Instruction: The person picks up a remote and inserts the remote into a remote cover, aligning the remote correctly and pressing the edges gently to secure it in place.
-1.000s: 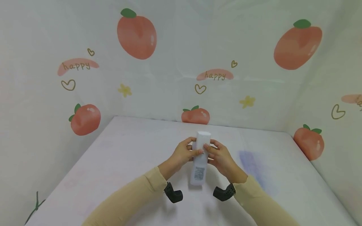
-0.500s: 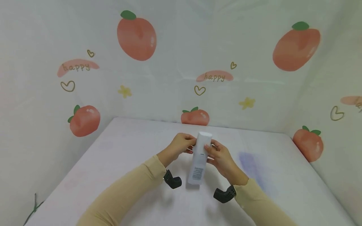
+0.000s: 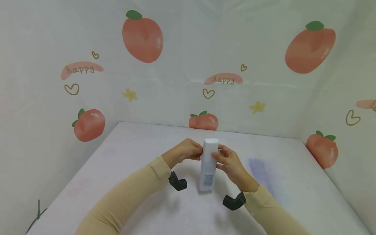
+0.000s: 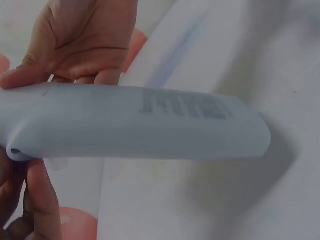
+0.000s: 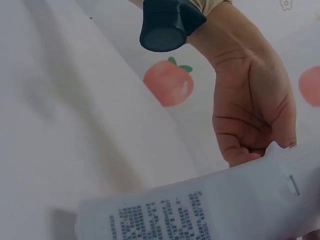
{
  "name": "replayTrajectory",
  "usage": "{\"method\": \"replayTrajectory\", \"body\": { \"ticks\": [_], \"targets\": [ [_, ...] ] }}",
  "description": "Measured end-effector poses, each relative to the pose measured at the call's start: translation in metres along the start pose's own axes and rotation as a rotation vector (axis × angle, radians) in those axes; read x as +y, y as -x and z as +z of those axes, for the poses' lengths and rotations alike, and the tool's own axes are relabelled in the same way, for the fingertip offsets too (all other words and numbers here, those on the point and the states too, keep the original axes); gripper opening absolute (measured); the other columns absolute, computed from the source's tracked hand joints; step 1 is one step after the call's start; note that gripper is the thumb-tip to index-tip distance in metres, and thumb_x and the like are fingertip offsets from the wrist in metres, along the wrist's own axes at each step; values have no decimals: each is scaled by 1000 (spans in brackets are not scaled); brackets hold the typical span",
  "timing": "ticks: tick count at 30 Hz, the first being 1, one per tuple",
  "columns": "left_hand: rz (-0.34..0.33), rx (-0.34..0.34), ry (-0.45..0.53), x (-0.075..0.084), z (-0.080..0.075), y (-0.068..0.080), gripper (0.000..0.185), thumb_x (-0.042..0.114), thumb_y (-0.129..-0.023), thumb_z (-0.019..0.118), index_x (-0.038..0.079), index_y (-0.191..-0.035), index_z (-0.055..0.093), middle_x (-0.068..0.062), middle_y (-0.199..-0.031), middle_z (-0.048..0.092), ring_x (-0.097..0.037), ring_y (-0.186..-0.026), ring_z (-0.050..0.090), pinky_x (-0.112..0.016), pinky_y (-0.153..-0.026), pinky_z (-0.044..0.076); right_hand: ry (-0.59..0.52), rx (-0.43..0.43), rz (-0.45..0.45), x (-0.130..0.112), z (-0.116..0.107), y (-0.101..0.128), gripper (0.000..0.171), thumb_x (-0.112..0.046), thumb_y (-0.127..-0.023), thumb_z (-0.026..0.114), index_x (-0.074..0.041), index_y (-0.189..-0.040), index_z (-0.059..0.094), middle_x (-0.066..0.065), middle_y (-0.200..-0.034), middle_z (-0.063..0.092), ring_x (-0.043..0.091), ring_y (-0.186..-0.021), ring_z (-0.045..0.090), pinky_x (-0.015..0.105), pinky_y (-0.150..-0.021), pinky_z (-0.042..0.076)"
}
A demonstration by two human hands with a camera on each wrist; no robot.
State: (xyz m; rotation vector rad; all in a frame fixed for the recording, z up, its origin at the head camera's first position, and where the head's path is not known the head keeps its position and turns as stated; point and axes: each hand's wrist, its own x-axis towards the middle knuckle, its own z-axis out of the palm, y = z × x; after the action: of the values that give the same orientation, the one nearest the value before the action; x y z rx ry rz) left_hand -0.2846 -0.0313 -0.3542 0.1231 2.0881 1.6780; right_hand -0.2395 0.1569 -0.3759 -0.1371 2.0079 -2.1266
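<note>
A white plastic bottle [image 3: 208, 168] with a printed label on its lower part stands tilted over the white table [image 3: 132, 163], cap end up. My left hand [image 3: 196, 150] grips it near the top from the left. From the right, my right hand [image 3: 218, 156] holds the upper body with fingers curled round it. The left wrist view has the bottle [image 4: 150, 122] lying across the frame, the right hand [image 4: 85, 40] behind it and my left fingers [image 4: 35, 200] under its cap end. In the right wrist view the left hand [image 5: 250, 110] touches the bottle [image 5: 210, 210].
Walls printed with peaches [image 3: 142, 36] and the word "happy" close in the table at the back and both sides. A faint blue smear [image 3: 261, 169] marks the cloth to the right of the hands. Black wrist cameras [image 3: 177, 182] hang under both sleeves.
My left hand has slid from the bottle's middle up to its top. The bottle now stands a little more upright, and my right hand keeps its hold.
</note>
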Motion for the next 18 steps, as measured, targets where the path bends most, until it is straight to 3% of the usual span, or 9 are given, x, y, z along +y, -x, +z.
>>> {"method": "replayTrajectory", "body": {
  "ticks": [3, 7, 12, 18],
  "targets": [
    [14, -22, -18, -1, -2, 1, 21, -1, -92, 60, -11, -108, 66, -5, -84, 62, -13, -71, 58, -27, -74, 57, 10, 7, -1, 1, 1, 1, 47, -13, -97, 58, 5, -137, 41, 6, -119, 61, 14, -101, 60, 39, -91, 53],
    [-6, -36, 30, -1, -2, 2, 22, -2, -93, 59, -12, -111, 65, -5, -84, 61, -14, -71, 57, -24, -71, 55, 8, 13, -4, 1, 1, 1, 47, -13, -97, 58, 5, -137, 41, 6, -118, 61, 14, -101, 60, 40, -92, 52],
    [-15, 32, 104, -3, 0, 3, 23, 0, -93, 61, -10, -113, 65, -4, -79, 59, -12, -69, 55, -18, -65, 51, -8, 23, -10, 2, 2, 2, 47, -12, -97, 58, 6, -136, 41, 5, -117, 62, 14, -102, 60, 43, -95, 51],
    [108, 107, 98, -4, 8, 2, 23, 8, -97, 56, -9, -112, 64, -7, -89, 60, -10, -73, 53, -18, -70, 50, -28, 64, -9, 2, 1, 0, 44, -10, -98, 57, 6, -136, 41, 1, -111, 63, 12, -99, 62, 41, -92, 52]
  ]
}}
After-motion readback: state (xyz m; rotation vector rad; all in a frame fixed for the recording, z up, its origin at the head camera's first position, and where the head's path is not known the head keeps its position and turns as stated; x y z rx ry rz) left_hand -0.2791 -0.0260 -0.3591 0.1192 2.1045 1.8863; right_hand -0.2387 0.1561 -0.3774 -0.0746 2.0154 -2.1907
